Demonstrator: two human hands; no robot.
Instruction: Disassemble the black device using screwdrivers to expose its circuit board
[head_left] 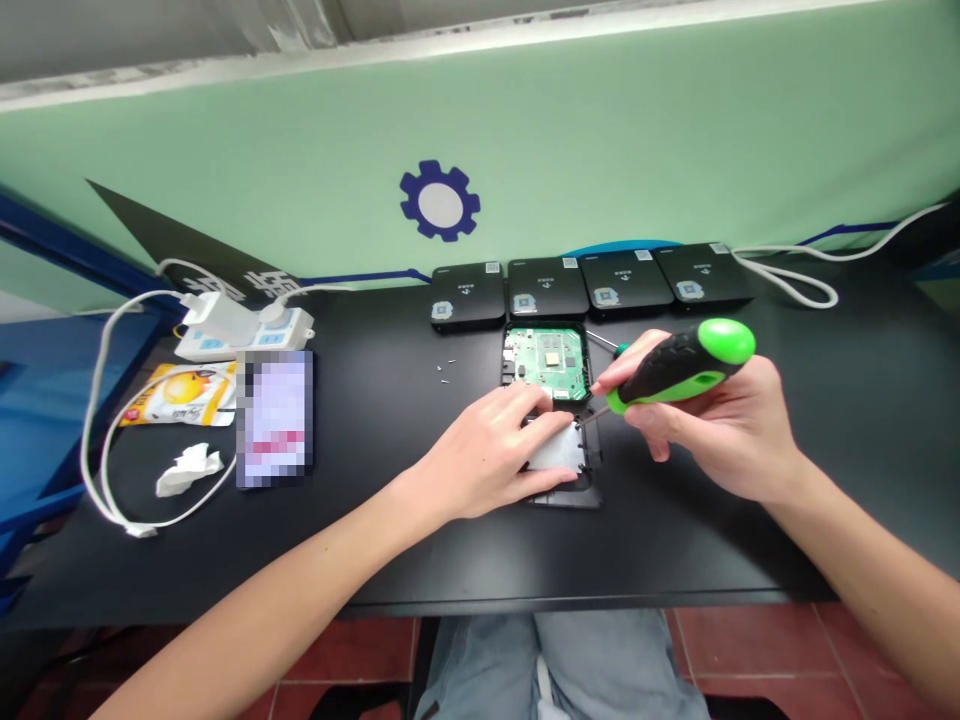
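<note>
My right hand (720, 435) is wrapped round a screwdriver (675, 365) with a green and black handle. The screwdriver's shaft slants down left, its tip at the upper right corner of a silver metal plate (556, 450). That plate lies in a black cover (581, 497) on the table. My left hand (499, 440) grips the cover and plate, index finger along the top and thumb along the lower side; the palm hides their left part. Just beyond the fingers sits an open black box with a green circuit board (551, 355).
Several closed black boxes (547, 287) stand along the back wall. A second screwdriver (611, 343) lies partly hidden behind my right hand. Small screws (445, 380) are left of the open box. Further left are a power strip (281, 335), a phone (276, 420), a snack packet (180, 395) and crumpled tissue (187, 468).
</note>
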